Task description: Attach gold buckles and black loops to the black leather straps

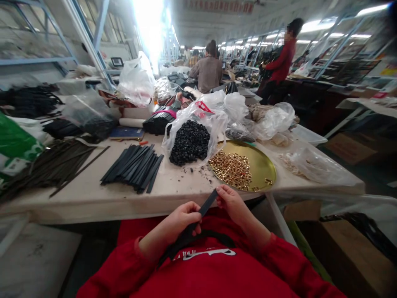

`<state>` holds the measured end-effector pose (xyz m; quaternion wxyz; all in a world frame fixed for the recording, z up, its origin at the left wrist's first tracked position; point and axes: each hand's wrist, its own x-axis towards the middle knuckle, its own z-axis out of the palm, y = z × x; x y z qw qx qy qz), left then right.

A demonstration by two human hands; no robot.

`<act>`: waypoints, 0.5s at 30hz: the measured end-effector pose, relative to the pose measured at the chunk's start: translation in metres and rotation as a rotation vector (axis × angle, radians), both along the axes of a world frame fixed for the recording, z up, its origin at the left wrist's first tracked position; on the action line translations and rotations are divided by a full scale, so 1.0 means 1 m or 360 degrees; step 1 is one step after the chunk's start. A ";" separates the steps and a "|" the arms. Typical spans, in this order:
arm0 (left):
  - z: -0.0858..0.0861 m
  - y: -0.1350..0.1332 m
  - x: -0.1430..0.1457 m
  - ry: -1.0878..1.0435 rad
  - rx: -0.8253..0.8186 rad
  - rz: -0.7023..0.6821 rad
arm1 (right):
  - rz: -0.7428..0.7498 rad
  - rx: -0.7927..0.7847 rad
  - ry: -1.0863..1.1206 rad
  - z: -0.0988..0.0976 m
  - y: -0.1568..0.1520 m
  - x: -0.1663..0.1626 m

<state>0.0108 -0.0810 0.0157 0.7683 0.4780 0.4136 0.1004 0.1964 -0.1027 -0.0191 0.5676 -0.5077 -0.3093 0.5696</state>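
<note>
Before the near edge of the table (170,186), a dark strip (208,203) is slanting between two hands.
On the left, black strips (130,169) are lying piled; the left hand (187,216) is pinching the strip's near end, the right hand (230,201) its far tip (fingertips nearly meeting); farther right, a gold tray (263,165) is holding small metal pieces (231,169).

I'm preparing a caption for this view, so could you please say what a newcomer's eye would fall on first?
Probably the shiny golden tray of small gold-coloured pieces, on the table right of the plastic bag of black pieces. Below it in view, the left hand and right hand hold a dark strip between them.
</note>
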 end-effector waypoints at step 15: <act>-0.015 -0.003 0.012 -0.0268 -0.0511 0.0094 | 0.0013 -0.0104 -0.0126 -0.006 -0.008 0.002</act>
